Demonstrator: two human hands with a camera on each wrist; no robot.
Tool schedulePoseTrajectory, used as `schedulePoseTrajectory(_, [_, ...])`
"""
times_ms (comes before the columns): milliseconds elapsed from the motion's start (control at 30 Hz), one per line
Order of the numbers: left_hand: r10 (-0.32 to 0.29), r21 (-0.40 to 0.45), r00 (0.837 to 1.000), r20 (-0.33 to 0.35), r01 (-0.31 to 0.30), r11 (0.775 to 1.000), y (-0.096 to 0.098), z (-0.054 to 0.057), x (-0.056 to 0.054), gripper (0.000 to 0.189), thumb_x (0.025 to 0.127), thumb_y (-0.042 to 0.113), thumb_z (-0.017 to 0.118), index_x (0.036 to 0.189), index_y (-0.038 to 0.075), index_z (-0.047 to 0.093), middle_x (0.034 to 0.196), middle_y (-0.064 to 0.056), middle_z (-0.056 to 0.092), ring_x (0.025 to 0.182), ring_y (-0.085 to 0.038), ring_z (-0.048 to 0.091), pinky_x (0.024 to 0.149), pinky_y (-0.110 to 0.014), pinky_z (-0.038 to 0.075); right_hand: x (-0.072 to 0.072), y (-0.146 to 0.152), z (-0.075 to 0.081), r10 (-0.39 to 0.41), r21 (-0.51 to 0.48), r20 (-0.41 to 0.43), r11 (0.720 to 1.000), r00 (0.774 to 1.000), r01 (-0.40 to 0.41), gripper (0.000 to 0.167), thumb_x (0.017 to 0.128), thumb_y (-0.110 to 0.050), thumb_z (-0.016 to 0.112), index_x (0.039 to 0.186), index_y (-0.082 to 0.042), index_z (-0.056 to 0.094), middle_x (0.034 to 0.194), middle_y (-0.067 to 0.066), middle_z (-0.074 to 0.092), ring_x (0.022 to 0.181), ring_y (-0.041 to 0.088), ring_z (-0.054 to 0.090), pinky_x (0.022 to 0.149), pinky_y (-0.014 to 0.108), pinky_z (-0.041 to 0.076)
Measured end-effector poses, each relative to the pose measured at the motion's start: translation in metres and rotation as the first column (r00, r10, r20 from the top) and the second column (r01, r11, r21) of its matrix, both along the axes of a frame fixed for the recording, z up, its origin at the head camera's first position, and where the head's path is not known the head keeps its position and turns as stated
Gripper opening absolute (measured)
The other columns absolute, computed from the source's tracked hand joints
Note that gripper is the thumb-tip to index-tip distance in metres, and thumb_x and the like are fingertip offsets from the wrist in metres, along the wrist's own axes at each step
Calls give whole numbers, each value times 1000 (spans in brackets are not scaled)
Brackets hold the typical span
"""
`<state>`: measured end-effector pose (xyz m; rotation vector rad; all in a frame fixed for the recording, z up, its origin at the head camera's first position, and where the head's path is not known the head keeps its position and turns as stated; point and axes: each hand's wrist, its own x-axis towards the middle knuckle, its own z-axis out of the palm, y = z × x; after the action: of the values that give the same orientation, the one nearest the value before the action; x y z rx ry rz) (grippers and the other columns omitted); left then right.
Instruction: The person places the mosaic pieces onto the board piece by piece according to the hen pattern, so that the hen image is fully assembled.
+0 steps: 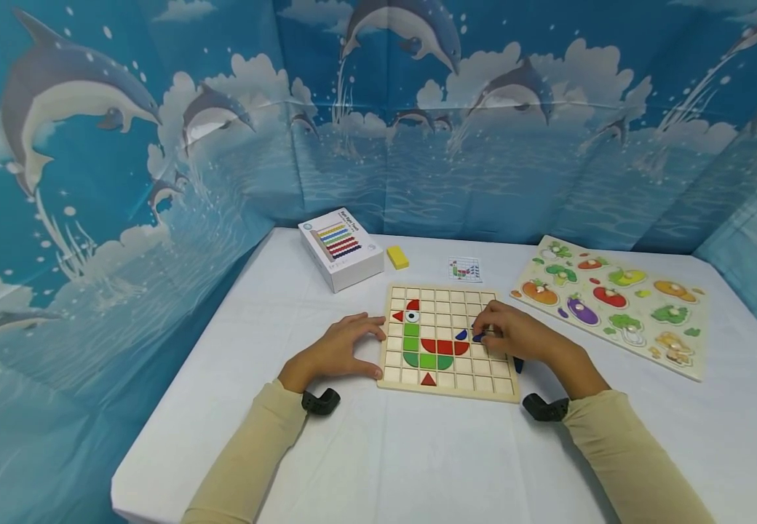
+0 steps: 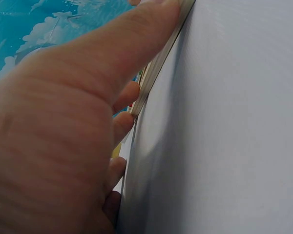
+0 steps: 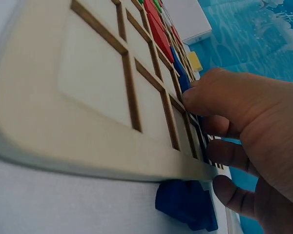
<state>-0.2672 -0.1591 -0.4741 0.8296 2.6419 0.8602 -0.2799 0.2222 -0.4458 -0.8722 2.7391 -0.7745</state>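
Note:
A wooden grid board point(image 1: 418, 390) lies on the table. Red, green and white tiles form a bird shape in its squares, with a blue tile point(image 1: 461, 335) at the right end of the red row. My left hand point(image 1: 339, 348) rests at the board's left edge, thumb and fingers spread; in the left wrist view the thumb point(image 2: 136, 34) lies along that edge. Over the board's right side, my right hand point(image 1: 516, 331) pinches a small blue piece point(image 1: 478, 338), partly hidden by the fingertips. Loose blue pieces point(image 3: 183, 202) lie beside the board's right edge, below this hand.
Behind the board are a white box point(image 1: 359, 271), a yellow block point(image 1: 397, 257) and a small printed picture card point(image 1: 465, 269). A vegetable peg puzzle point(image 1: 640, 342) lies at the right. A dolphin-print cloth point(image 1: 378, 175) hangs behind the white table point(image 1: 431, 458).

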Motion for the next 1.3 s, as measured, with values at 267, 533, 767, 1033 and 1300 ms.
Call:
schedulePoseTrajectory(267, [-9, 0, 1000, -13, 9, 1000, 0, -2, -2, 59, 76, 51, 86, 125, 31, 61, 159, 14, 37, 151, -19, 17, 119, -52, 16, -3, 2, -1, -7, -60, 79, 998, 997, 11, 19, 92, -3, 71, 107, -15, 70, 106, 4, 55, 88, 20, 51, 72, 27, 49])
schedulePoseTrajectory(533, [-3, 3, 1000, -6, 3, 1000, 0, -1, -1, 59, 76, 52, 86, 125, 30, 61, 159, 13, 38, 151, -20, 17, 119, -53, 17, -4, 2, -1, 6, -79, 84, 997, 996, 1, 20, 92, -1, 69, 106, -15, 72, 105, 5, 54, 87, 21, 50, 71, 29, 48])
schedulePoseTrajectory(767, [1, -4, 1000, -3, -1, 1000, 0, 0, -1, 59, 76, 52, 86, 125, 31, 61, 159, 15, 37, 151, -19, 17, 119, -51, 17, -4, 3, -1, 4, -72, 89, 997, 996, 2, 22, 91, 1, 67, 106, -15, 71, 106, 5, 54, 90, 21, 50, 74, 31, 48])
schedulePoseTrajectory(1033, [4, 2, 1000, 4, -4, 1000, 0, -1, -1, 59, 75, 53, 86, 124, 31, 61, 158, 14, 38, 151, -20, 17, 119, -53, 18, -3, 3, -3, -3, -91, 97, 996, 995, 12, 21, 91, 1, 67, 105, -14, 72, 107, 5, 55, 91, 21, 50, 75, 30, 48])
schedulePoseTrajectory(1300, [-2, -1, 1000, 4, 2, 1000, 0, 0, 0, 59, 76, 53, 86, 125, 30, 61, 159, 12, 38, 151, -21, 18, 119, -54, 18, -1, 4, -3, -11, -107, 78, 994, 997, 19, 23, 91, 1, 67, 109, -13, 71, 108, 5, 58, 88, 19, 51, 73, 28, 48])
